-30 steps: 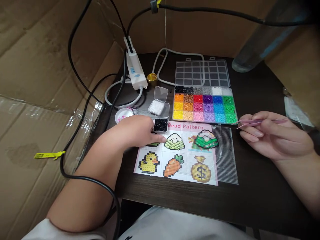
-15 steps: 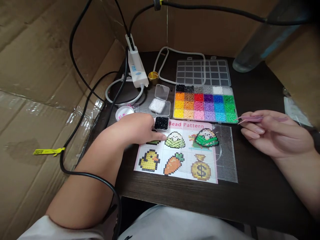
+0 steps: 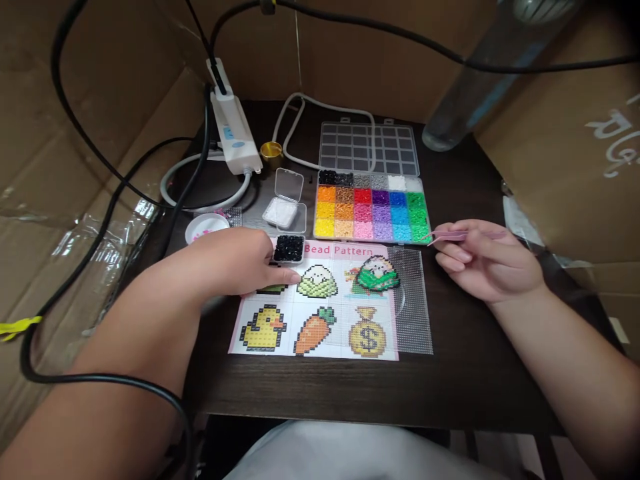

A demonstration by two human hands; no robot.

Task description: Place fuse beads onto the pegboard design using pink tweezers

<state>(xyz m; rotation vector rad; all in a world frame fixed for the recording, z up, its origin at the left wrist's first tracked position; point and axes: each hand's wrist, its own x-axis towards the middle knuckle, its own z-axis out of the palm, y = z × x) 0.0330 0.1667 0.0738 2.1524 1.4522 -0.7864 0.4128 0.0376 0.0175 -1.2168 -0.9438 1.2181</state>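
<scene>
My left hand rests at the upper left of the bead pattern sheet. It grips a small clear box of black beads by its left side; the thumb lies in front and the other fingers are mostly hidden. Between the fingers of my right hand are pink tweezers, their tips pointing left near the green corner of the sorted bead case. A green and white bead figure with a black outline lies on a clear pegboard that overlaps the sheet's right side.
Behind my left hand are a white dish with pink beads, an open box of white beads and a gold cup. A power strip stands farther back. A black cable crosses my left forearm. Cardboard walls surround the table.
The view has swung to the right, so everything sits farther left in the picture. Both hands keep nearly the same pose, with the tweezers still beside the bead case.
</scene>
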